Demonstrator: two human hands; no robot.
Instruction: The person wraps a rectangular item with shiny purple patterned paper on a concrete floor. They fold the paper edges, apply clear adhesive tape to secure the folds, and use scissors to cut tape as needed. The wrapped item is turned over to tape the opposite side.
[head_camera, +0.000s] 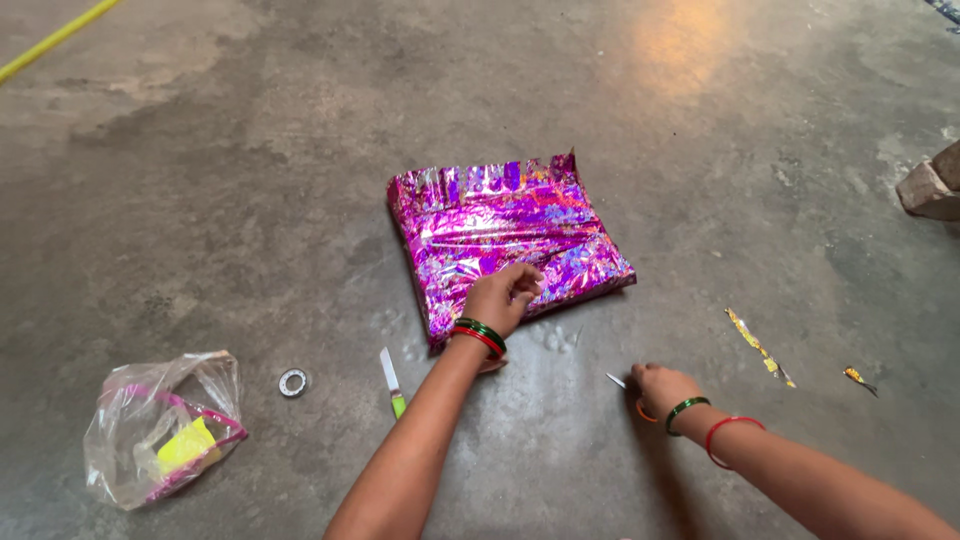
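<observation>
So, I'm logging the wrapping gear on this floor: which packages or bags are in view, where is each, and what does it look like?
Wrapped parcel: middle of the concrete floor, flat and squarish, in shiny magenta foil with a flower pattern; the left hand rests on its near edge.
Plastic bag: lower left, clear and crumpled, with pink and yellow items inside.
No signs or screens in view.

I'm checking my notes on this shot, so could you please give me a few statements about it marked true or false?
1. The left hand rests on the foil parcel. True.
2. The right hand holds the tape roll. False: it lies on the floor, apart from both hands.
3. The knife lies on the parcel. False: it lies on the floor beside the left forearm.
4. A plastic bag lies at far left. True.
</observation>
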